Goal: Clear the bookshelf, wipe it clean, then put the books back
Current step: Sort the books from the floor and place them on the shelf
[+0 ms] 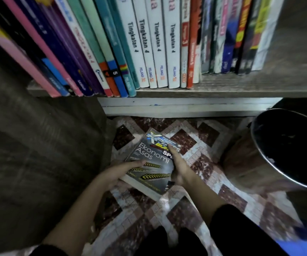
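A grey book titled "Ekonomi Asas" lies low over the patterned floor, on what looks like other books beneath it. My left hand holds its left edge, thumb on the cover. My right hand grips its right edge, thumb laid over the cover. Above, the grey wooden shelf carries a full row of upright books, white "Tingkatan 4" spines in the middle, pink, purple and teal ones leaning at the left.
A dark round bin with a metal rim stands on the floor at the right. The bookshelf's dark side panel fills the left. The tiled floor lies between them, my dark-clothed knees at the bottom.
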